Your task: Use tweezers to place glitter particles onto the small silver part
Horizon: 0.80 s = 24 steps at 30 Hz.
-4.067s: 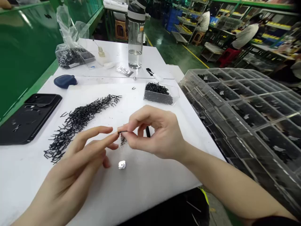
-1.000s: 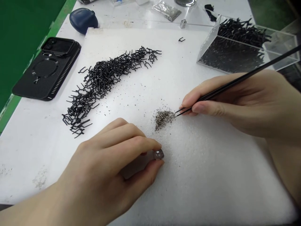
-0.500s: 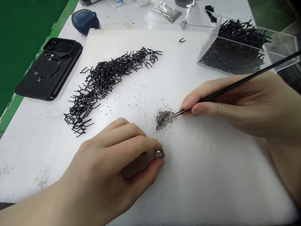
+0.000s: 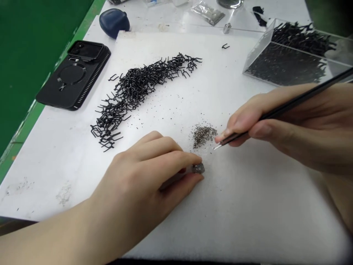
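Between thumb and forefinger, my left hand (image 4: 150, 184) grips a small clear, greyish block (image 4: 198, 168) at the surface of the white foam sheet (image 4: 248, 221). Black tweezers (image 4: 292, 105) are pinched in my right hand (image 4: 286, 125). Their pale tips point down left, just above the block; whether they hold a grain is too small to tell. Beside the tips lies a little heap of tiny shiny metallic grains (image 4: 204, 135). Further left, a long pile of black Y-shaped pieces (image 4: 140, 84) spreads over the sheet.
A clear box (image 4: 286, 66) of black pieces stands at the back right. At left lie a black phone (image 4: 73, 75) and a dark blue case (image 4: 114, 23). A small plastic bag (image 4: 208, 13), a tiny clear block (image 4: 227, 28) and one loose black piece (image 4: 225, 46) are at the back.
The tweezer tips have left the edge of the grain heap and come nearer to the block. My left hand keeps its grip on the block. The whole view has shifted slightly.
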Each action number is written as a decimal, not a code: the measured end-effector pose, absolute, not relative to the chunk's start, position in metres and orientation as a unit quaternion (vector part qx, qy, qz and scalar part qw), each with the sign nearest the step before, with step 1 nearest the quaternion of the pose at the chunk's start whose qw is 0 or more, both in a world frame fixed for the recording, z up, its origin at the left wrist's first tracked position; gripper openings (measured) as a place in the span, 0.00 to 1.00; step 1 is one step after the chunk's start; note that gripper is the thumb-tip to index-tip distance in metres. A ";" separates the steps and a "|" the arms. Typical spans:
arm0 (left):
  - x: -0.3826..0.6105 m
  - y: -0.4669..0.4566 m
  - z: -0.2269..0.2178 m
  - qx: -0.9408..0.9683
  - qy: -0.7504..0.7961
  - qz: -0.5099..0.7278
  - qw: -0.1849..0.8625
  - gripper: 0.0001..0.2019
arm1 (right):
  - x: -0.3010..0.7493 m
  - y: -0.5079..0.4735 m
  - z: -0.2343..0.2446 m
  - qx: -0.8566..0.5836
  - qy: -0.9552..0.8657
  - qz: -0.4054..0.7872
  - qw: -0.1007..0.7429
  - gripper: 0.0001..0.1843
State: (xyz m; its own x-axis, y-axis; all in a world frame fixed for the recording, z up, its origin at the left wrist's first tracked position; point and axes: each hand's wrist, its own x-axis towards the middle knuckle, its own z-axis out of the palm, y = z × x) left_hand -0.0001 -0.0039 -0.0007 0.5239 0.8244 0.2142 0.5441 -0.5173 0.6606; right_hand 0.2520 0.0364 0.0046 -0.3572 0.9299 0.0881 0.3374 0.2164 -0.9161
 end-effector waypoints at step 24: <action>0.000 -0.003 0.000 0.839 0.395 0.273 0.256 0.06 | 0.250 0.026 -0.007 -0.365 -0.723 0.513 0.282 0.09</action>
State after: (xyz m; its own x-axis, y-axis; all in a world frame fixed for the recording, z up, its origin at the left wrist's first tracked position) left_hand 0.0005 -0.0029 -0.0002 0.5384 0.8028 0.2563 0.5230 -0.5568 0.6453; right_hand 0.2504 0.0259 -0.0067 -0.5734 0.8186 0.0334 0.2390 0.2061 -0.9489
